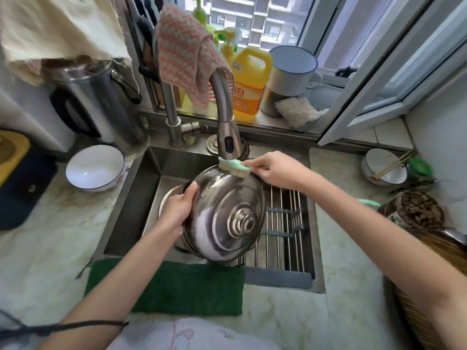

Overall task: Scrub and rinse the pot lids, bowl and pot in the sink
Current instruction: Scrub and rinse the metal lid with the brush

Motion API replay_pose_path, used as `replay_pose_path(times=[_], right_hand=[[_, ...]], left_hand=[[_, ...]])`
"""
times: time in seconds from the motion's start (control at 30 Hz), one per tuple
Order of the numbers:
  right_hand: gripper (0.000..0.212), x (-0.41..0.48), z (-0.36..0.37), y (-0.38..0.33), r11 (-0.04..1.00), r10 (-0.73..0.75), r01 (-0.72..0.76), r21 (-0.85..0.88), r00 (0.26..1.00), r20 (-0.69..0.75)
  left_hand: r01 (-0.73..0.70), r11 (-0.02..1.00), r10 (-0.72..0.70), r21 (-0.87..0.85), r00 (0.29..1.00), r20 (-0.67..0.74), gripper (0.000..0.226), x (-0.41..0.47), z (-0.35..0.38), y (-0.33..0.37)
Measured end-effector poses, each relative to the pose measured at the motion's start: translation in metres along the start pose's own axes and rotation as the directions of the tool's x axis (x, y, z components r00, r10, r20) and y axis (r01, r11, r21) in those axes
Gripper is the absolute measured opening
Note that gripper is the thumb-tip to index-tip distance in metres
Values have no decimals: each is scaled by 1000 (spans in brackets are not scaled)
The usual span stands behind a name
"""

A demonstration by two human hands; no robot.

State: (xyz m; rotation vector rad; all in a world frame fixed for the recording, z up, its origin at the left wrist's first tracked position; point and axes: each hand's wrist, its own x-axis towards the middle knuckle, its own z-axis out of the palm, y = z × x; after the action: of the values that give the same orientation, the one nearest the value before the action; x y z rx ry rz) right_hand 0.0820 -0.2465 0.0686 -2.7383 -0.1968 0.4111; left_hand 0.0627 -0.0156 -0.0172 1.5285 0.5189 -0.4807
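Observation:
A steel pot lid point(222, 213) with a ringed round knob stands tilted on edge over the sink point(131, 213), its top facing me. My left hand point(180, 205) grips its left rim. My right hand point(275, 169) holds a green scrub brush point(233, 168), whose pale bristles rest on the lid's upper rim just under the faucet head point(227, 140). Behind the lid, part of another steel vessel point(168, 198) shows in the basin. A white bowl point(96, 166) sits on the counter left of the sink.
A wire rack point(283, 228) covers the sink's right half. A green cloth point(177, 286) lies over the front edge. A steel kettle point(101, 102) stands back left. On the sill are a yellow detergent jug point(249, 82) and enamel mug point(290, 69). Right counter: bowl with chopsticks point(384, 168).

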Motion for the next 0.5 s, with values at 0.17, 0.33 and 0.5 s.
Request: replay_pose_path(times=[0.17, 0.33, 0.5], right_hand=[[32, -10, -16, 8, 999, -30, 30, 27, 999, -20], [32, -13, -27, 26, 984, 83, -89, -153, 995, -46], [32, -26, -11, 3, 998, -58, 58, -33, 998, -1]], left_hand=[[-80, 995, 80, 54, 997, 1, 41, -7, 33, 11], [-48, 997, 44, 59, 997, 63, 44, -8, 43, 12], [-70, 992, 63, 109, 996, 65, 44, -2, 55, 12]])
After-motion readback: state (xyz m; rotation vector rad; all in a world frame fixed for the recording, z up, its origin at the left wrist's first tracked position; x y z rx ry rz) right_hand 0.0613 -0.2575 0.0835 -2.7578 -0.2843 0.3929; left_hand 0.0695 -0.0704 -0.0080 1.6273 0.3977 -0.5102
